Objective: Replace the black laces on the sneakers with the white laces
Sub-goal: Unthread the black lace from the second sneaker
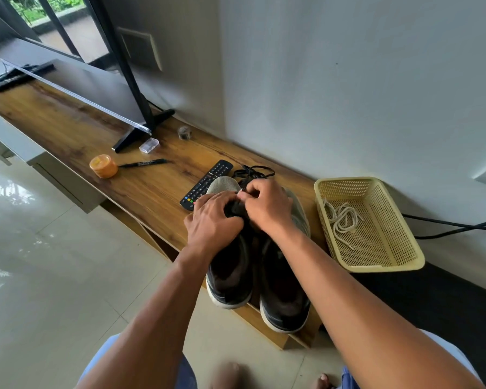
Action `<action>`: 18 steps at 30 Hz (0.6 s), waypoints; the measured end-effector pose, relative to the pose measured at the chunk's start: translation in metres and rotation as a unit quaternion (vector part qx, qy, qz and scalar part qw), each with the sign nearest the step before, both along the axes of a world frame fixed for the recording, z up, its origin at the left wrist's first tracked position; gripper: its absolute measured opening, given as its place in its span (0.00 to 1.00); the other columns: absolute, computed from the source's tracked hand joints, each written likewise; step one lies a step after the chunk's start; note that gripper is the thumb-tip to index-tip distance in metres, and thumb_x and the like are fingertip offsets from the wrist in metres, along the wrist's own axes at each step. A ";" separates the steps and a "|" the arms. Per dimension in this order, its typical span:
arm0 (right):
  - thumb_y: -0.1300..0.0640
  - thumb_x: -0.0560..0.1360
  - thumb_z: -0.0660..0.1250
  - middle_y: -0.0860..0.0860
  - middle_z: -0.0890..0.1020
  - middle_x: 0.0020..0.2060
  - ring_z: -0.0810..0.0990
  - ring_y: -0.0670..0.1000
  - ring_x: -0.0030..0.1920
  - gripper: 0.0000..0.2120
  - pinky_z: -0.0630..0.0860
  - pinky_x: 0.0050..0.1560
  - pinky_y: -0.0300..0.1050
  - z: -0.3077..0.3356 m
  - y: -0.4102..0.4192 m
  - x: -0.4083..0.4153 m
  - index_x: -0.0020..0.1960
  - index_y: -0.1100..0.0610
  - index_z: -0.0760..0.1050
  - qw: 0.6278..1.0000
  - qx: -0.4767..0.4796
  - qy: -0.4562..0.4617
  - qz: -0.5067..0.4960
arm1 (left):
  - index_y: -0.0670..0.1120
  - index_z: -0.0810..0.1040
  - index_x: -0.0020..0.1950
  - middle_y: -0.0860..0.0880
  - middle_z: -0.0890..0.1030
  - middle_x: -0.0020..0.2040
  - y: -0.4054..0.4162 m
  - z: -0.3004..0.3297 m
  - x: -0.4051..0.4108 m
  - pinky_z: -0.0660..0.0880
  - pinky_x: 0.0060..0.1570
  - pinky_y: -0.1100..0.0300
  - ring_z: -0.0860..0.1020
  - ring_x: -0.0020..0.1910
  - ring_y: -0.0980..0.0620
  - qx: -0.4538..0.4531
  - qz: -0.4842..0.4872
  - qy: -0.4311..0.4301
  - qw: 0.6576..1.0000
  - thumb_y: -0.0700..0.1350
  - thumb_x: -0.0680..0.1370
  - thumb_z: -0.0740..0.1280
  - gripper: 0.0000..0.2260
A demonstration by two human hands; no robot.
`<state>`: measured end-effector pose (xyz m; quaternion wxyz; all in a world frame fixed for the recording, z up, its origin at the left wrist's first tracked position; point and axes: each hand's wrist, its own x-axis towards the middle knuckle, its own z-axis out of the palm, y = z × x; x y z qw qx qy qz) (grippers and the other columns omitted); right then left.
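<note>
Black lace (253, 172) pinched in both hands' fingers (250, 193) atop left sneaker (230, 265).

Both bare forearms reach forward and converge, wrists nearly level. The left hand (212, 220) lies palm down with knuckles up, its fingers curled downward at the tips. The right hand (267, 204) sits just beside it, slightly ahead, fingers bent inward with thumb and forefinger drawn together in a pinch. The fingertips of the two hands meet between them
</note>
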<state>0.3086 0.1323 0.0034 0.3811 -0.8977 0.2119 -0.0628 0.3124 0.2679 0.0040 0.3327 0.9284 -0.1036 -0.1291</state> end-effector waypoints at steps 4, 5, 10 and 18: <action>0.50 0.80 0.69 0.47 0.82 0.35 0.81 0.53 0.41 0.13 0.79 0.49 0.56 0.021 -0.012 0.001 0.38 0.51 0.76 0.985 0.054 -0.157 -0.041 | 0.61 0.72 0.75 0.62 0.69 0.77 0.000 -0.001 0.001 0.56 0.71 0.44 0.56 0.77 0.57 0.004 0.005 0.005 1.000 0.54 0.66 0.63 0.35; 0.52 0.80 0.69 0.46 0.81 0.35 0.80 0.49 0.39 0.11 0.79 0.46 0.53 0.028 -0.016 0.002 0.39 0.51 0.77 0.976 0.080 -0.199 -0.043 | 0.61 0.72 0.75 0.62 0.69 0.77 0.000 -0.001 0.001 0.56 0.71 0.43 0.56 0.77 0.57 0.002 0.002 0.008 1.000 0.54 0.66 0.63 0.35; 0.50 0.80 0.70 0.45 0.81 0.33 0.79 0.48 0.36 0.13 0.78 0.42 0.49 0.032 -0.017 0.002 0.39 0.54 0.80 0.985 0.070 -0.154 0.033 | 0.59 0.70 0.77 0.59 0.67 0.78 0.000 0.000 0.001 0.56 0.72 0.43 0.54 0.77 0.58 -0.011 0.006 0.020 1.000 0.54 0.68 0.64 0.35; 0.46 0.75 0.75 0.45 0.85 0.58 0.81 0.51 0.62 0.14 0.75 0.64 0.49 0.024 -0.017 -0.011 0.61 0.41 0.84 0.983 -0.095 0.081 0.133 | 0.61 0.72 0.75 0.59 0.70 0.76 0.000 0.001 0.001 0.59 0.68 0.43 0.56 0.77 0.56 -0.013 0.012 0.014 1.000 0.55 0.66 0.62 0.35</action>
